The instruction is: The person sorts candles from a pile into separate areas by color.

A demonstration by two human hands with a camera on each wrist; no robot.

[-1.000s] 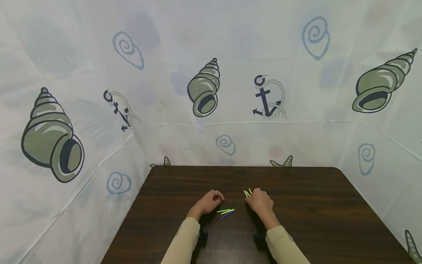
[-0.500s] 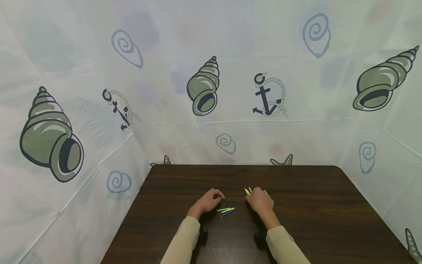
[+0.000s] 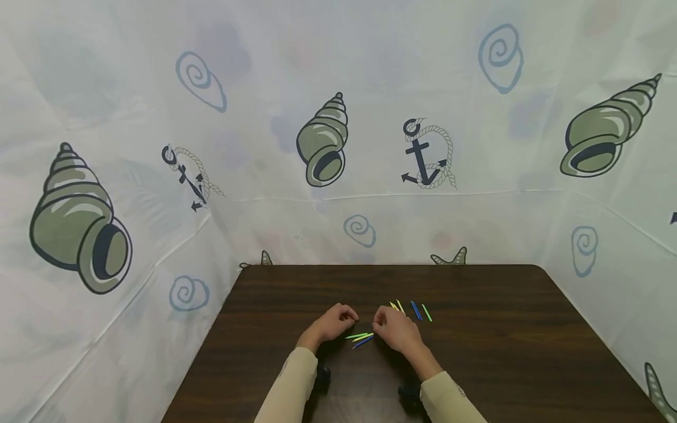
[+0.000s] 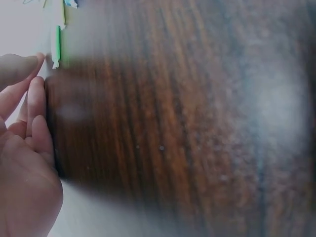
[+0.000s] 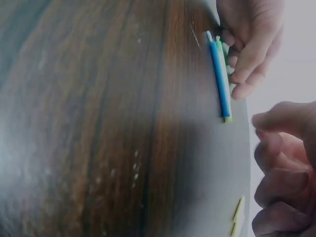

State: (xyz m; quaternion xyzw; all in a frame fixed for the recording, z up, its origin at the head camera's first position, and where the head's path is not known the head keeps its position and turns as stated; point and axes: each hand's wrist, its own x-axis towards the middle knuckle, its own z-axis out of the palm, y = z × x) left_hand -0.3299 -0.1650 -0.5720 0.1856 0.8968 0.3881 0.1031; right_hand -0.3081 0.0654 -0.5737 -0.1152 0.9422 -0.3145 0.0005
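Three thin birthday candles, one green [image 3: 356,336], one yellow [image 3: 364,337] and one blue [image 3: 362,342], lie close together on the brown table. Just left of them my left hand [image 3: 334,322] rests with loosely bent fingers, holding nothing. On their other side, my right hand [image 3: 399,331] hovers near their right ends; its fingers are loosely curled, with nothing between thumb and forefinger in the right wrist view. Beyond it lie yellow candles [image 3: 401,307], blue candles [image 3: 416,310] and a green candle [image 3: 426,312], the yellow ones partly hidden by that hand.
The dark wooden table [image 3: 502,341] reaches back to a pale cloth backdrop [image 3: 254,147] printed with shells and anchors. Dark wrist-worn devices [image 3: 409,398] sit under both forearms.
My right hand has moved left, away from the right-hand group towards the three candles. Blue and green candles that it covered now show. The left hand stays in place.
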